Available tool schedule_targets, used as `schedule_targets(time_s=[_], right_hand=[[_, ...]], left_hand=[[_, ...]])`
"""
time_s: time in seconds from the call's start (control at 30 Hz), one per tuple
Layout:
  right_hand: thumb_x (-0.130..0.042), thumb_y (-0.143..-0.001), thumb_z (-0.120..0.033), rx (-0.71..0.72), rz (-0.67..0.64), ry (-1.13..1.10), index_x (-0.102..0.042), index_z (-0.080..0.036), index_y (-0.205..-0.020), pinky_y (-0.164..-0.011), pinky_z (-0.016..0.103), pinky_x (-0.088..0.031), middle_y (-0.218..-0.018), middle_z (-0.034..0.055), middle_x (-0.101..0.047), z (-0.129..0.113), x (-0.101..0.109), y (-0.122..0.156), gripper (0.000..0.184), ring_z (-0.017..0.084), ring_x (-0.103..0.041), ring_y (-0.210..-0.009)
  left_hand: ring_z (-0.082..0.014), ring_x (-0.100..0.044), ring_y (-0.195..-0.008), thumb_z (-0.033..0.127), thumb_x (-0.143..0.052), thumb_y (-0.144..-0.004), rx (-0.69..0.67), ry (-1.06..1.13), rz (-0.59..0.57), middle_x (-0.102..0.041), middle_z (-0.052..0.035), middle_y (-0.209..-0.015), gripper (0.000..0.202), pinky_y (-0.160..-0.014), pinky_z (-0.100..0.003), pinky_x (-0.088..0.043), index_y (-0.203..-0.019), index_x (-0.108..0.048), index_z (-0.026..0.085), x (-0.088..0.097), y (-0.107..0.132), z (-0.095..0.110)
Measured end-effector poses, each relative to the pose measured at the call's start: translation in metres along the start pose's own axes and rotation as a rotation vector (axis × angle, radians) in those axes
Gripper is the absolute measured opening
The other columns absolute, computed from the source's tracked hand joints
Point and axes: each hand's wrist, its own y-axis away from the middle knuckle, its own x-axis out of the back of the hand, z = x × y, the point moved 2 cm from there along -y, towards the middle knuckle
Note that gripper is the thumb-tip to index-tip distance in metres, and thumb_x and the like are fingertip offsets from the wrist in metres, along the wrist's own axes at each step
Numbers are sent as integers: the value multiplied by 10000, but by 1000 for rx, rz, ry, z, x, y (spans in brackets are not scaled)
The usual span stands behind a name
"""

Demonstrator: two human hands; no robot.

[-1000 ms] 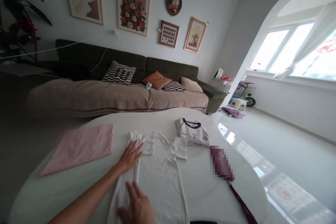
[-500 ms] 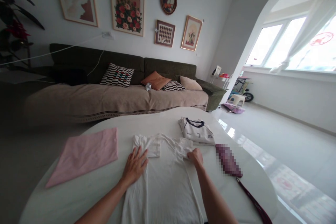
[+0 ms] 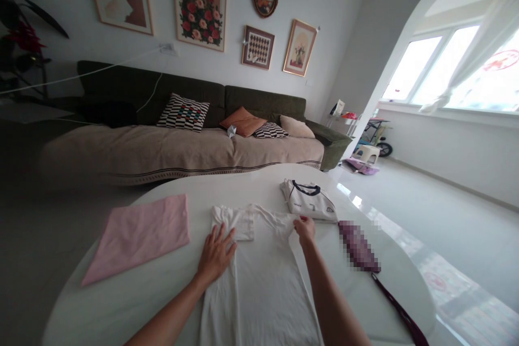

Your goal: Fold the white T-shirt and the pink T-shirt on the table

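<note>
A white T-shirt [image 3: 267, 275] lies spread on the white table [image 3: 162, 308], its left side turned inward with that sleeve lying across the top. My left hand [image 3: 217, 254] rests flat on this folded left edge, fingers spread. At the shirt's upper right, my right hand [image 3: 305, 228] pinches the cloth near the sleeve, fingers closed. Just beyond it sits a folded white jersey [image 3: 310, 200] with a dark collar. To the left lies a folded pink cloth [image 3: 140, 238].
A maroon item [image 3: 359, 246], blurred out, lies at the table's right with a dark strap [image 3: 399, 308] running toward me. Behind the table stands a green sofa [image 3: 263, 100] with a beige cover and several cushions. A white stool [image 3: 368, 154] is on the floor at right.
My right hand has shifted slightly up with the pinched cloth, and the right sleeve looks drawn in. My left hand stays flat on the shirt. The whole view has shifted a little.
</note>
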Motion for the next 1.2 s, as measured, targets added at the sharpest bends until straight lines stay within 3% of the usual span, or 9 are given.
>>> schedule_targets(time_s=[0.17, 0.37, 0.47, 0.6, 0.73, 0.83, 0.9, 1.07, 1.2], right_hand=[[-434, -768, -46, 432, -101, 307, -535, -153, -1106, -917, 323, -366, -1167, 95, -524, -28, -66, 38, 368, 190, -489, -1065], [-362, -785, -52, 664, -331, 581, -592, -152, -1006, -699, 255, -442, -1005, 94, -607, -8, -143, 95, 334, 158, -601, -792], [-311, -828, -74, 694, -342, 644, -588, -135, -1008, -681, 247, -444, -1000, 104, -609, 0, -151, 102, 336, 158, -608, -778], [-295, -826, -73, 745, -327, 643, -484, -137, -1192, -768, 247, -434, -1181, 122, -533, -7, -150, 103, 416, 170, -575, -949], [-406, -798, -136, 811, -458, 621, -591, -212, -1048, -753, 210, -440, -1016, 36, -631, -18, -150, 110, 319, 144, -603, -876], [-445, -789, -177, 810, -454, 578, -555, -219, -1107, -813, 213, -426, -1102, 34, -603, -20, -127, 111, 339, 143, -580, -958], [-394, -820, -203, 761, -378, 557, -502, -187, -1159, -815, 240, -430, -1150, 76, -568, -11, -93, 110, 356, 153, -575, -970], [-451, -791, -363, 524, -258, 625, -501, -200, -985, -663, 270, -450, -859, 58, -622, 49, 18, 126, 258, 177, -608, -745], [-536, -702, -314, 391, -368, 795, -502, -238, -838, -645, 258, -430, -748, 10, -622, 85, 58, 154, 159, 179, -599, -722]], left_hand=[[-312, -256, -1292, 436, -384, -865, -17, -14, 12, -342, -76, -1406, 468, -997, -463, -276, -1315, -389, 306, -2, 2, 0], [-321, -224, -1305, 395, -385, -862, -1, -33, -45, -310, -85, -1421, 487, -997, -472, -271, -1339, -348, 298, -4, 1, -2], [-316, -232, -1302, 383, -388, -855, 5, -40, -74, -311, -83, -1421, 505, -999, -459, -281, -1345, -346, 264, -5, 0, -3], [-320, -227, -1302, 349, -396, -844, -3, -75, -44, -306, -105, -1421, 541, -1009, -463, -267, -1356, -333, 186, -3, 0, -1], [-326, -220, -1303, 275, -447, -792, -23, -77, -67, -340, -123, -1400, 567, -1008, -451, -274, -1334, -368, 128, -2, 1, 0], [-320, -227, -1303, 337, -415, -820, -22, -53, -66, -335, -123, -1403, 515, -1009, -450, -278, -1285, -439, 117, 0, 1, 0], [-310, -234, -1303, 403, -360, -851, -12, -30, -45, -322, -109, -1412, 510, -1011, -454, -278, -1277, -451, 137, 1, 1, 0], [-300, -230, -1307, 432, -367, -851, 48, -9, -65, -328, -88, -1411, 512, -1024, -430, -267, -1277, -454, 160, 2, -1, 2], [-291, -182, -1324, 440, -368, -851, 56, 24, -111, -307, -88, -1421, 523, -1038, -424, -233, -1291, -433, 164, 4, -2, 3]])
